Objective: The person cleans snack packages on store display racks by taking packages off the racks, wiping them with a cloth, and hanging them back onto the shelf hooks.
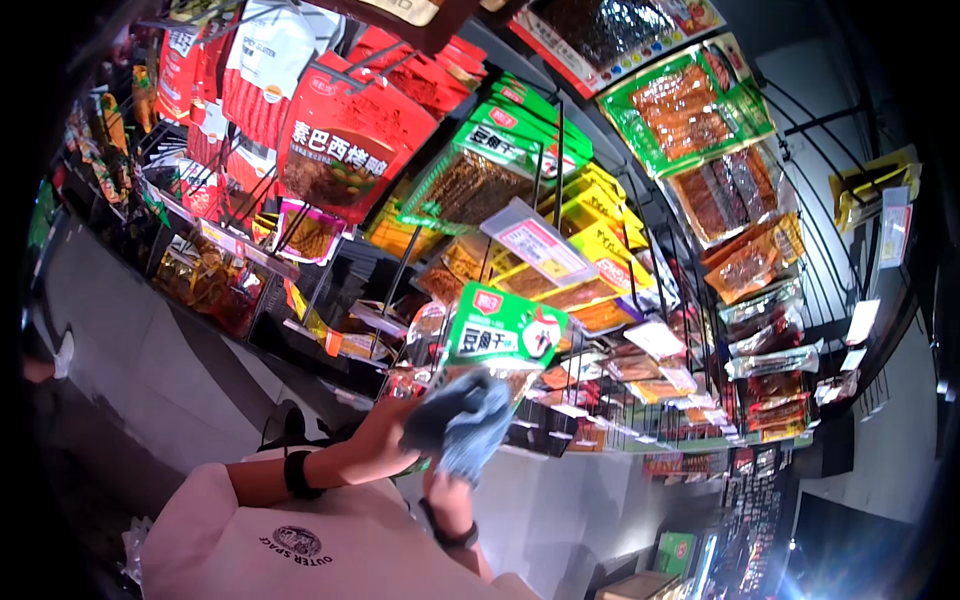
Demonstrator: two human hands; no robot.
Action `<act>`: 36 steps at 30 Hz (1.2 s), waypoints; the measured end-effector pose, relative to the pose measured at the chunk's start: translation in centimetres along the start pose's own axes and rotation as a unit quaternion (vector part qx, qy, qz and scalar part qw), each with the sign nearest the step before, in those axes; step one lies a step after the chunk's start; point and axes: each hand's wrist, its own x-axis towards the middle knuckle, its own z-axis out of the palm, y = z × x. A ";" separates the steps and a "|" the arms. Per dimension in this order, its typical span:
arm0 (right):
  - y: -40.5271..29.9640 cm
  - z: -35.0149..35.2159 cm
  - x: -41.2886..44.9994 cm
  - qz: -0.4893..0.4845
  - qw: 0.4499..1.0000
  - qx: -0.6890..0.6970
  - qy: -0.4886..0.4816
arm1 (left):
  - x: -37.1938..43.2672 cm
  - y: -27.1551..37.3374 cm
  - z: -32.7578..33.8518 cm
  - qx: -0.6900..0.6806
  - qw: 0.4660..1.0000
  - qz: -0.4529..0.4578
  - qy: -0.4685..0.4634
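Note:
A green snack packet (504,330) with printed writing and a clear lower part is held up in front of the hanging rack. My right hand (472,420), reaching up from a black wristband, is covered by blue-grey fabric, a glove or a cloth; I cannot tell which. It is closed over the packet's lower part. My left hand (382,439) is beside it, also with a black band at the wrist. Its fingers run into dark grey fabric, so their grip is hidden. Similar green packets (499,157) hang just beyond.
Red snack pouches (352,142) hang at upper left, yellow packets (600,232) at centre. Wire hooks and a price-tag holder (536,244) jut out near my hands. More packets (690,101) hang at right. Grey floor (150,360) lies at left; another person's foot (64,354) shows there.

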 end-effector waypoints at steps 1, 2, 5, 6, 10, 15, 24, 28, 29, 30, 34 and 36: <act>0.9 0.3 1.6 0.052 0.997 0.058 0.015 | 0.7 1.4 -0.6 0.026 0.998 -0.053 -0.008; 1.7 0.8 3.3 0.100 0.987 0.119 0.033 | 0.7 0.7 -0.4 0.026 0.999 -0.040 0.015; 4.3 1.6 4.4 0.138 0.965 0.224 -0.013 | 2.4 2.2 -1.6 -0.022 0.992 -0.121 0.020; 4.5 2.1 3.4 0.131 0.962 0.230 -0.062 | 2.4 1.2 -1.7 -0.019 0.993 -0.105 0.050; -0.3 4.3 2.0 0.010 0.991 0.073 -0.115 | 3.1 -0.8 -3.9 -0.018 0.993 -0.097 0.063; 3.3 4.8 2.2 0.035 0.985 0.161 -0.040 | 2.6 -1.8 -3.9 0.011 0.998 -0.042 0.051; 2.8 0.6 7.4 0.159 0.951 0.215 0.157 | 6.0 1.8 -6.4 -0.021 0.989 -0.146 0.009; 2.2 1.9 7.2 0.162 0.947 0.192 0.201 | 6.8 1.3 -6.9 0.031 0.991 -0.128 0.029; 2.6 1.7 7.3 0.160 0.948 0.190 0.199 | 7.0 0.9 -6.7 0.029 0.991 -0.127 0.031; 2.9 1.4 7.4 0.166 0.946 0.205 0.187 | 7.1 0.2 -6.4 0.020 0.993 -0.104 0.048; 2.6 1.1 8.8 0.181 0.936 0.231 0.194 | 7.2 -0.4 -5.9 0.012 0.993 -0.083 0.088; 3.4 1.6 8.4 0.143 0.943 0.227 0.199 | 7.2 -1.0 -5.7 -0.031 0.986 -0.126 0.106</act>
